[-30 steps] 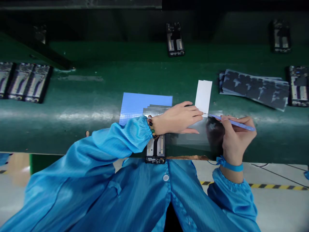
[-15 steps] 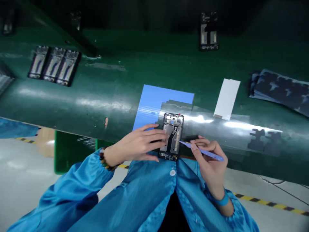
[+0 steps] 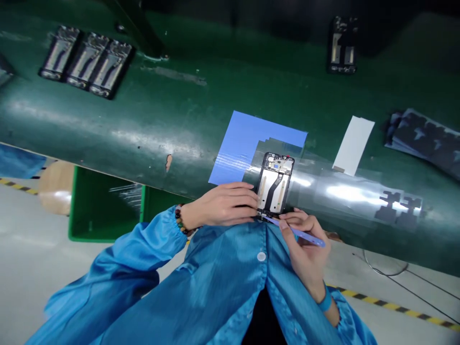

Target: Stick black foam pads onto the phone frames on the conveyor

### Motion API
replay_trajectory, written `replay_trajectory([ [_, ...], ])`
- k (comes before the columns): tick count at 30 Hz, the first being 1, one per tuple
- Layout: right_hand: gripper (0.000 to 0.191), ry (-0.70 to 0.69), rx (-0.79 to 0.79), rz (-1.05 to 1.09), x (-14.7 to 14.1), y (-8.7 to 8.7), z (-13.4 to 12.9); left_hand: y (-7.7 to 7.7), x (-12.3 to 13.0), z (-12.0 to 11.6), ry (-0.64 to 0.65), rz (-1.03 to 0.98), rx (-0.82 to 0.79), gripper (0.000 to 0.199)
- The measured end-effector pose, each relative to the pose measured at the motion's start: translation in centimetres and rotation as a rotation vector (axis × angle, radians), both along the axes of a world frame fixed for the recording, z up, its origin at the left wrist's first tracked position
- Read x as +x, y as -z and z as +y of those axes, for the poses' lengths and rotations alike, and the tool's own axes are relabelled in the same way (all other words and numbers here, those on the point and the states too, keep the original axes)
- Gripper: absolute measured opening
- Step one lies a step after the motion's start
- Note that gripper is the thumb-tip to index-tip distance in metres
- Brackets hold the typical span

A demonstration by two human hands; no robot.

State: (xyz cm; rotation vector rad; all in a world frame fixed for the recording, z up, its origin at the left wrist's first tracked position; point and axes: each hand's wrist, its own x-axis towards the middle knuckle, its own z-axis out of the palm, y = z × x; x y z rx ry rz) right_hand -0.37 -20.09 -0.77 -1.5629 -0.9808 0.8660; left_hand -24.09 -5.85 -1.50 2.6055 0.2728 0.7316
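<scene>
An opened phone (image 3: 273, 187) with its inner boards and dark flex strip showing lies near the table's front edge. Along its lower left edge rest the fingertips of my left hand (image 3: 230, 205), fingers stretched out and close together; its thumb is hidden. My right hand (image 3: 305, 235) is closed on blue tweezers (image 3: 305, 235), whose tips meet the phone's bottom end. What the tips touch there is too small to make out. Under the phone are clear film (image 3: 305, 167) and a blue sheet (image 3: 233, 143).
Several opened phones (image 3: 84, 62) lie at the back left, and another phone (image 3: 342, 45) at the back right. A white strip (image 3: 354, 146) and stacked dark film sheets (image 3: 427, 136) are rightward. Below the table edge stands a green bin (image 3: 104, 206); a post (image 3: 143, 33) rises behind.
The tweezer tips have moved from the phone's right middle down to its bottom end. My left fingers have slid off its face to the left edge. The view has shifted.
</scene>
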Motion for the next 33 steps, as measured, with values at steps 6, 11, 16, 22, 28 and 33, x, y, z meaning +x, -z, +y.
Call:
replay_trajectory([
  [6, 0.035, 0.005, 0.009, -0.022, -0.6, 0.4, -0.2, -0.2, 0.3, 0.0, 0.026, 0.015, -0.015, 0.006],
  [11, 0.035, 0.013, 0.076, -0.036, 1.8, 0.0, 0.8, -0.7, 0.3, -0.1, 0.032, 0.012, 0.027, 0.009],
  [16, 0.038, 0.421, 0.222, -0.040, 7.8, 0.1, 4.6, -1.3, 0.9, 0.4, 0.041, 0.070, 0.024, 0.009],
  [22, 0.038, 0.536, 0.174, 0.035, 9.3, 0.3, 4.7, -3.2, 8.3, 3.0, 0.080, 0.225, 0.153, 0.033],
  [28, 0.042, 0.696, 0.177, -0.106, 19.2, 0.2, 0.4, -2.9, 18.5, 3.0, 0.250, 0.257, 0.251, 0.043],
  [33, 0.042, 0.614, 0.029, -0.106, 23.7, 0.6, -1.3, -2.5, 22.1, 2.1, 0.298, 0.352, 0.207, 0.060],
])
